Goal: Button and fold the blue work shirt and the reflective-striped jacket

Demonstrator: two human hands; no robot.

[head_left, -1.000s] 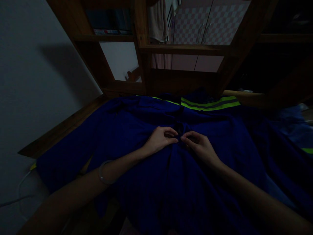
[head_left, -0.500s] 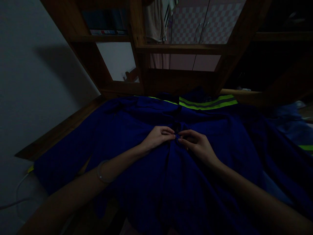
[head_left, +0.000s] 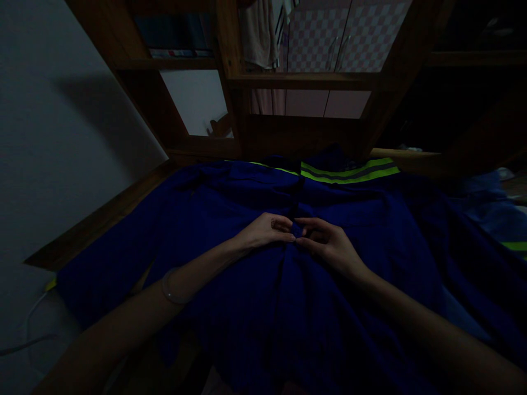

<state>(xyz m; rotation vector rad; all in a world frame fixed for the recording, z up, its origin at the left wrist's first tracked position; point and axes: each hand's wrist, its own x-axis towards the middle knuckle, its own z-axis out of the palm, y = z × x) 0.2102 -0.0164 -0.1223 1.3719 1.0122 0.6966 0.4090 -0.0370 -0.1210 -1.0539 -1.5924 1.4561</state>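
A dark blue work jacket with yellow-green and grey reflective bands lies spread out in front of me, its sleeves stretching to both sides. At the middle of its front opening, my left hand pinches the fabric between thumb and fingers. My right hand pinches the same small fold of cloth from the other side, so the fingertips of both hands nearly meet. Whether a button sits between them is too dark to make out. A pale bangle circles my left wrist.
Behind the jacket rises a wooden shelf frame with open compartments. A white wall stands at the left, with a white cable below it. More blue clothing with a yellow-green band lies at the right.
Both hands have drawn slightly closer together at the front opening, and the fingers have shifted on the fold. The dark gap in the cloth above them has narrowed.
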